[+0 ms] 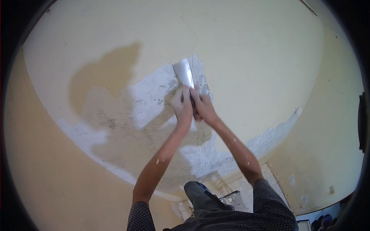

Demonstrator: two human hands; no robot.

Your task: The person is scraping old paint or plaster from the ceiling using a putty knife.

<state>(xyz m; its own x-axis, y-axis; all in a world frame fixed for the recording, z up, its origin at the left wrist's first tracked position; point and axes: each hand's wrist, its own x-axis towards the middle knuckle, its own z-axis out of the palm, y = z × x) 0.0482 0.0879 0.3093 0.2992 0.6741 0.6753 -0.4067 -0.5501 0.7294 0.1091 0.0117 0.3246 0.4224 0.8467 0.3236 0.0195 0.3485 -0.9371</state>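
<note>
Both my hands grip one scraper with a wide metal blade (184, 72), its blade pointing up and away from me. My left hand (182, 105) closes around the handle from the left. From the right, my right hand (203, 105) holds the same handle, most of which the fingers hide. The blade's far edge meets the upper border of a stripped patch (150, 89), where pale plaster shows beneath the cream paint (245, 63). Whether the edge sits under the paint cannot be made out. Small pale flakes cling to both forearms.
A thin crack (189, 27) runs up the painted wall from the patch. Another stripped strip (268, 138) follows the wall's lower right. Side walls (306, 161) stand left and right, the right one bearing a small wall socket (331, 189). My bent knee (199, 193) is below my arms.
</note>
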